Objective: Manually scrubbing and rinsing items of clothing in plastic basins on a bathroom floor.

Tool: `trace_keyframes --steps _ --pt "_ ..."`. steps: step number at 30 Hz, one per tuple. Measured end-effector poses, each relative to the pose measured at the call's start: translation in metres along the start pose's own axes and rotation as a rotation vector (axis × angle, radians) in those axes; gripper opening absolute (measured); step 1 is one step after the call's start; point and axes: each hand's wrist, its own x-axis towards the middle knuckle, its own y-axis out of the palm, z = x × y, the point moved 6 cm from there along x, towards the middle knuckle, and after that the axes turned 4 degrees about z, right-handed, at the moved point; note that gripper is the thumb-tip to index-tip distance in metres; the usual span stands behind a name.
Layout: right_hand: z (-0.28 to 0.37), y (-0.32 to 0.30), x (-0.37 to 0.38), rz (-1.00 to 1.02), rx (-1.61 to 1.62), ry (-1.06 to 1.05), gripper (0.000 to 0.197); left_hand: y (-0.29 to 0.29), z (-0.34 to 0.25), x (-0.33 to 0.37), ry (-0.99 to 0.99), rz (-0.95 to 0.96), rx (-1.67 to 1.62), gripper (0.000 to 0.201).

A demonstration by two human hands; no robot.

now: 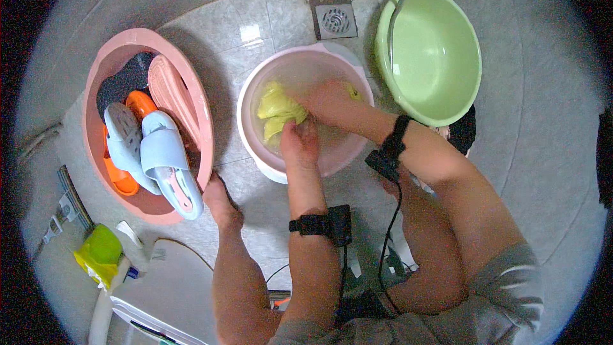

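A round pink-and-white basin [246, 112] on the floor holds cloudy water. In the water lies a bunched yellow cloth [274, 112]; a small yellow patch also shows on the far side of my right wrist. My left hand [300, 142] is in the basin at the cloth's near edge, its fingers curled against it. From the right, my right hand [329, 102] reaches into the water and meets the cloth's right side. Murky water blurs its fingertips, but they look closed on the cloth.
At the left stands a pink tub [92, 147] with light blue slippers [169, 153], orange slippers [124, 179] and a pink washboard [172, 89]. A green basin [440, 57] leans at the right, with a shower hose [396, 19] over it. A floor drain [336, 20] lies at the back.
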Motion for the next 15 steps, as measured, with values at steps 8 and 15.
trace_keyframes --steps 8,15 --pt "-0.021 0.001 0.003 0.107 -0.205 0.070 0.034 0.016 -0.020 -0.021 0.142 -0.094 0.036 0.050" --pt "0.062 -0.053 -0.066 0.174 0.271 -0.399 0.039 0.046 -0.023 -0.037 0.041 0.009 0.157 0.056"
